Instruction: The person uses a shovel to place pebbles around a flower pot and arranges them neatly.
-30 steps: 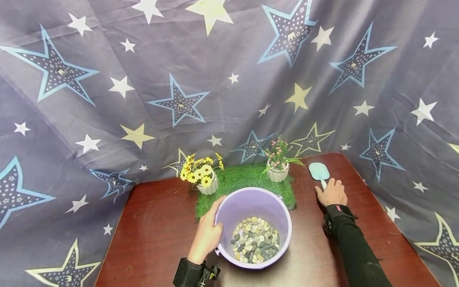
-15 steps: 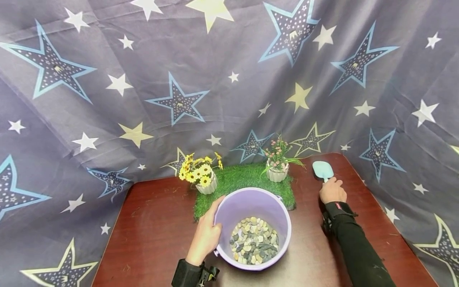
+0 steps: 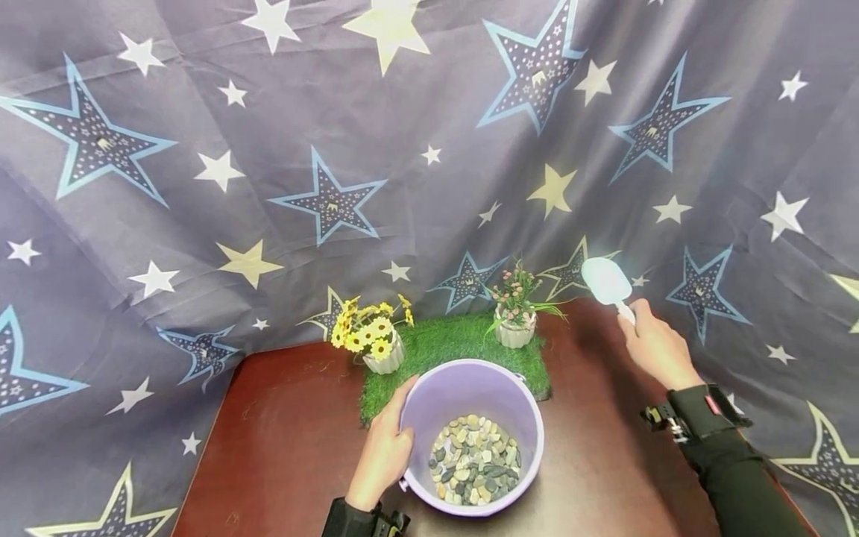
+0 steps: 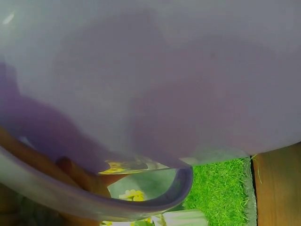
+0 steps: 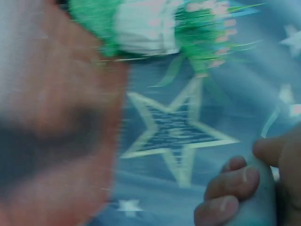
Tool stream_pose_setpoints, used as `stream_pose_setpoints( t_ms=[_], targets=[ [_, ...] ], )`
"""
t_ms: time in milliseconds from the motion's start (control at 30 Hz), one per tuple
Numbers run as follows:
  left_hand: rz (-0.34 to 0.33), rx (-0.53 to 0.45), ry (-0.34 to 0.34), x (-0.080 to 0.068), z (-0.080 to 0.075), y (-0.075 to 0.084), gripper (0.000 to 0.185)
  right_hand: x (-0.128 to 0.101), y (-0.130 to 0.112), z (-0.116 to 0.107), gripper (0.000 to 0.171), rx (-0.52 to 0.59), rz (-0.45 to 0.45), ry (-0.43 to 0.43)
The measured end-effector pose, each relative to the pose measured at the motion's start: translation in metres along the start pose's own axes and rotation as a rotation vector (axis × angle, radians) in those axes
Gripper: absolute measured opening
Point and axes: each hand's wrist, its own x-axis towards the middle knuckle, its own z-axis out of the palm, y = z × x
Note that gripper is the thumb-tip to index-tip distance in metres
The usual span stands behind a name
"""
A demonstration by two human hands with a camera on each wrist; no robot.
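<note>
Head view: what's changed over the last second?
The right hand has lifted the light blue scoop up off the table, gripping its handle. Unchanged: left hand gripping the purple bucket, pebbles inside; yellow-flowered pot, pink-flowered pot and grass mat in place.

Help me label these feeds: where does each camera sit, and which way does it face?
Head: on the head, facing forward and down over the table; left hand and right hand show.
Left wrist: on that wrist, facing the purple bucket; left fingers show.
Right wrist: on that wrist, facing the starry curtain and table; right fingers show.
Head and left wrist share green turf.
</note>
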Motion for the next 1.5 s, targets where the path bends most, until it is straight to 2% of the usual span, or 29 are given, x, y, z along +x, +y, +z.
stream_pose_setpoints(
  t_ms=[133, 300, 533, 633, 700, 833, 933, 1000, 1100, 1267, 1333, 1500],
  targets=[
    [-0.009, -0.004, 0.016, -0.005, -0.003, -0.003, 0.084, -0.012, -0.027, -0.021, 0.023, -0.035, -0.159, -0.008],
    [-0.008, -0.011, 0.022, -0.009, -0.006, -0.005, 0.084, -0.024, -0.075, -0.033, 0.015, -0.115, -0.360, -0.076],
    [-0.028, -0.009, 0.028, -0.019, -0.007, -0.010, 0.083, -0.042, -0.144, -0.027, 0.016, -0.263, -0.679, -0.172],
    [-0.021, -0.004, 0.028, -0.019, -0.007, -0.011, 0.084, -0.044, -0.165, -0.019, 0.021, -0.356, -0.770, -0.234],
    [-0.008, 0.009, 0.028, -0.017, -0.009, -0.011, 0.084, -0.043, -0.174, -0.012, 0.020, -0.409, -0.823, -0.236],
    [-0.002, 0.031, 0.023, -0.014, -0.012, -0.009, 0.083, -0.041, -0.192, 0.004, 0.016, -0.487, -0.869, -0.275],
    [-0.007, 0.033, 0.023, -0.013, -0.013, -0.008, 0.082, -0.041, -0.204, 0.019, 0.019, -0.571, -0.878, -0.316],
    [-0.006, 0.033, 0.021, -0.012, -0.013, -0.008, 0.082, -0.043, -0.212, 0.030, 0.014, -0.647, -0.886, -0.323],
    [0.006, 0.035, 0.024, -0.010, -0.013, -0.009, 0.082, -0.046, -0.221, 0.048, 0.005, -0.753, -0.931, -0.233],
    [0.014, 0.028, 0.029, -0.006, -0.013, -0.009, 0.083, -0.052, -0.233, 0.075, 0.019, -0.895, -0.977, -0.077],
    [0.014, 0.020, 0.024, -0.005, -0.013, -0.009, 0.083, -0.054, -0.236, 0.083, 0.019, -0.948, -0.968, -0.071],
    [0.019, 0.007, 0.016, -0.004, -0.010, -0.008, 0.084, -0.054, -0.240, 0.097, 0.014, -1.018, -0.907, -0.117]
  ],
)
